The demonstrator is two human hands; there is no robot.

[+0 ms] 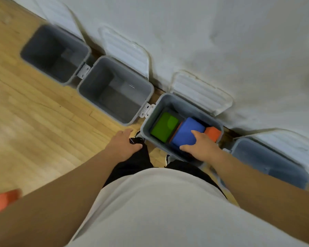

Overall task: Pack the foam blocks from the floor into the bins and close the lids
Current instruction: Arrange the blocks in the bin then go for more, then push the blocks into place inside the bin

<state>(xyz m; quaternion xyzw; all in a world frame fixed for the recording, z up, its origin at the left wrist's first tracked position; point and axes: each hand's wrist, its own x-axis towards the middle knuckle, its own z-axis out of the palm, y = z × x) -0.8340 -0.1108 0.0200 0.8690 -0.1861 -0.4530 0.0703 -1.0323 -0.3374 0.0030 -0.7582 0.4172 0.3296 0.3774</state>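
A grey bin (150, 120) stands open against the wall, its white lid (202, 93) leaning back. Inside lie a green foam block (163, 126), a blue foam block (184, 133) and an orange foam block (212, 133). My right hand (200, 146) reaches into this bin and grips the near end of the blue block, thumb on its top. My left hand (124, 145) hangs over my knee just left of the bin, fingers relaxed, holding nothing. Another orange foam block (2, 201) lies on the floor at the far left.
Two more grey bins (82, 90) (25, 52) stand open to the left, nothing showing inside them, lids (125, 50) against the white wall. A fourth bin (275, 164) sits to the right. Wooden floor (34, 113) stretches left.
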